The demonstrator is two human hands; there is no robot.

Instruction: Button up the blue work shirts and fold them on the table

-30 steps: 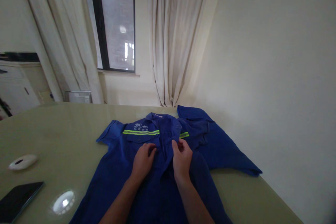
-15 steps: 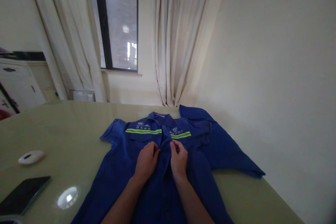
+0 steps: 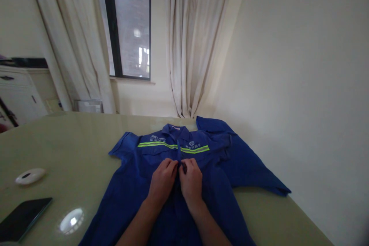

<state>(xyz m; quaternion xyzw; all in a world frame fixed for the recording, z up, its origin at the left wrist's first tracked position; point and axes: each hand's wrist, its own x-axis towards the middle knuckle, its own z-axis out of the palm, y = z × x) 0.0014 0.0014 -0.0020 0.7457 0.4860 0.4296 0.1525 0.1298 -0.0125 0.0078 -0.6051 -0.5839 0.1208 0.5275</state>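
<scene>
A dark blue work shirt [image 3: 138,192] lies front side up, collar away from me, with a yellow-green reflective stripe and pale lettering across the chest. My left hand [image 3: 165,180] is closed on the front edge of the shirt, just below the stripe. Close beside it, my right hand [image 3: 191,180] pinches the other front edge, and the fingertips of both hands nearly meet. Whether a button sits between the fingers is hidden. Under the shirt's right side spreads another piece of blue cloth [image 3: 253,165].
The shirt lies on a pale green, glossy table [image 3: 86,150]. At the left are a white oval object [image 3: 30,176] and a dark phone [image 3: 24,217]. A wall [image 3: 302,84] borders the table at the right; curtains [image 3: 190,46] and a window [image 3: 131,23] stand beyond its far edge.
My right hand has moved left and slightly toward me, bringing its front edge against the other one. The chest stripe halves now nearly meet. My left hand stays close to where it was.
</scene>
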